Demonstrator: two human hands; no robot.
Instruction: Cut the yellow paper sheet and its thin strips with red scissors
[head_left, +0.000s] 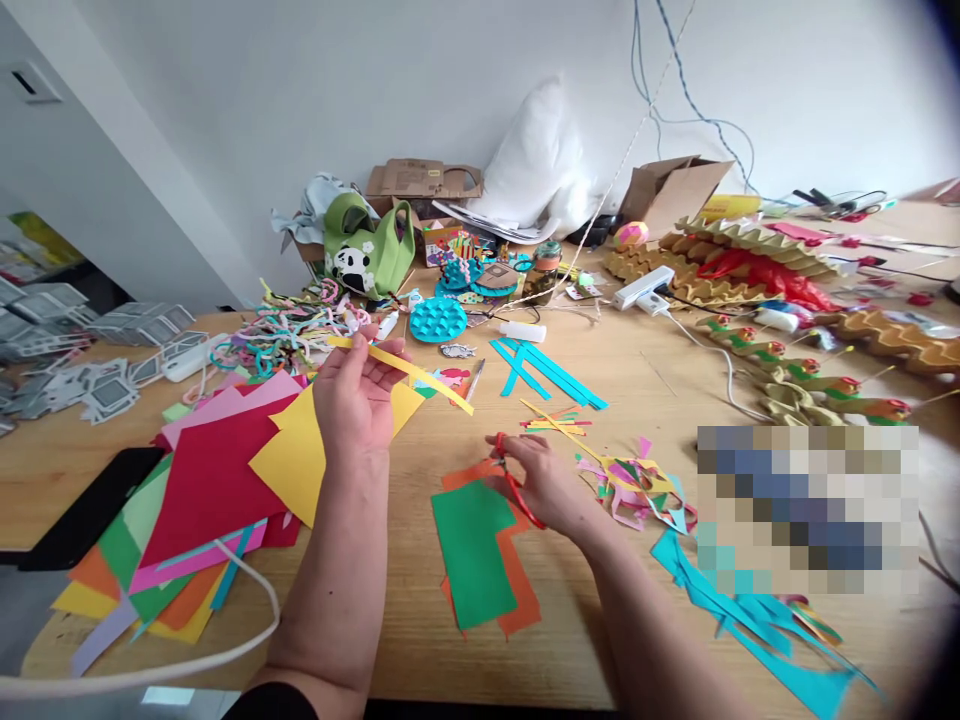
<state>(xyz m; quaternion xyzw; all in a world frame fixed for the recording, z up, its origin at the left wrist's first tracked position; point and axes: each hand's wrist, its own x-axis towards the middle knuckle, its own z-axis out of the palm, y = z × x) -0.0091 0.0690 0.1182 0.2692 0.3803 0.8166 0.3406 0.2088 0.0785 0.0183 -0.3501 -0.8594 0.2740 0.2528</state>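
Left hand (354, 395): grip pinched on a yellow paper strip (409, 371), raised above the tabletop (645, 385).
Right hand (541, 482): fingers closed through red scissors (514, 484), resting near centre.
Done: teal strips (541, 368) lie cut, far centre.
Left: uncut coloured sheets (217, 480) stacked at left.

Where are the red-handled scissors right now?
In the head view, the red-handled scissors are in the right hand, low over the table just right of the green paper sheet.

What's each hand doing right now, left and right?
Left hand: raised above the table, fingers pinching a yellow paper strip.
Right hand: low over the table, closed on red-handled scissors.
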